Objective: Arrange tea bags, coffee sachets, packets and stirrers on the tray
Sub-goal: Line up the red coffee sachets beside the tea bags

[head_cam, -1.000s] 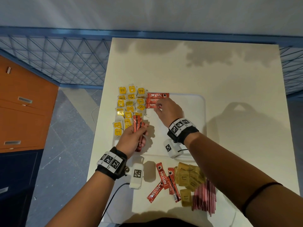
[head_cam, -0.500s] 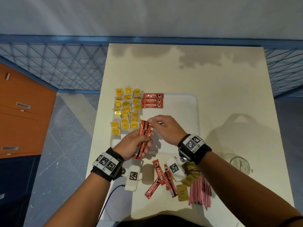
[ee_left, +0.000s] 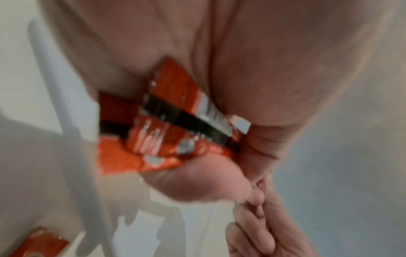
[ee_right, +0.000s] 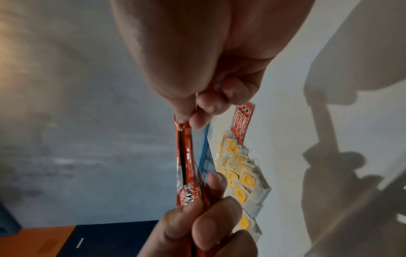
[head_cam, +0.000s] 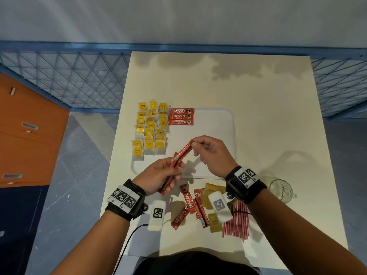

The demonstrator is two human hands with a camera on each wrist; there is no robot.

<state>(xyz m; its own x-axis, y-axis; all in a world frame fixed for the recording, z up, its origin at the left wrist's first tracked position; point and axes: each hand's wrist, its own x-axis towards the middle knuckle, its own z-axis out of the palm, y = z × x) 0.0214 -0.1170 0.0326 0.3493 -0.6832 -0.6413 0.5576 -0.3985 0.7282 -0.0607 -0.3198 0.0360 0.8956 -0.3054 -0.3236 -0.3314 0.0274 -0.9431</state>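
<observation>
Cream table [head_cam: 258, 116] beside blue mesh railing [head_cam: 79, 76]

The white plastic tray [head_cam: 228, 139] lies bare across its centre and right; yellow-tagged tea bags [head_cam: 151, 130] and three red coffee sachets [head_cam: 181, 116] fill its upper left. A clear glass jar [head_cam: 281, 190] stands lower right on the tabletop [head_cam: 258, 92].

Both forearms extend forward, banded at the wrists; the left hand [head_cam: 158, 176] is curled in a grip, the right hand [head_cam: 213, 153] pinching with thumb and forefinger.
</observation>
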